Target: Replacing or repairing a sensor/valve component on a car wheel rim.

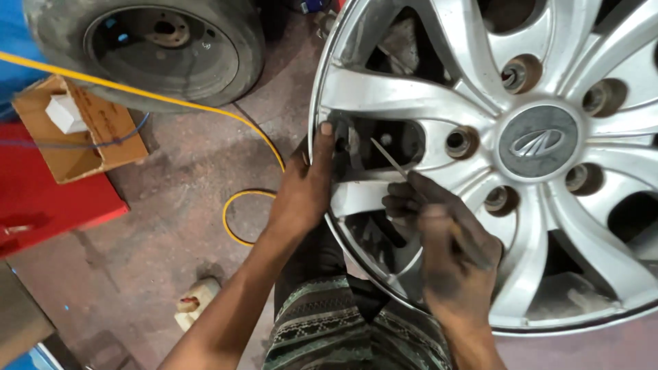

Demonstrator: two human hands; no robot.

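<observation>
Silver alloy wheel [480,103] fills the right of the head view; the left hand [301,192] grips its rim, fingers curled around the edge, while the right hand [452,253] pinches a thin metal rod [388,157] poked between spokes. On the floor [171,226] at left, an open cardboard box [82,130] holds a small white box [65,113].

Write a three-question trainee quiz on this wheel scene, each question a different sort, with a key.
1. True or false: the left hand grips the rim edge of the silver alloy wheel.
2. Multiple choice: what does the right hand hold? A) a thin metal tool B) a hammer C) a spray can
3. Fill in: the yellow hose on the floor runs past a spare ____ at upper left.

Key: 1 true; 2 A; 3 tyre.
</observation>
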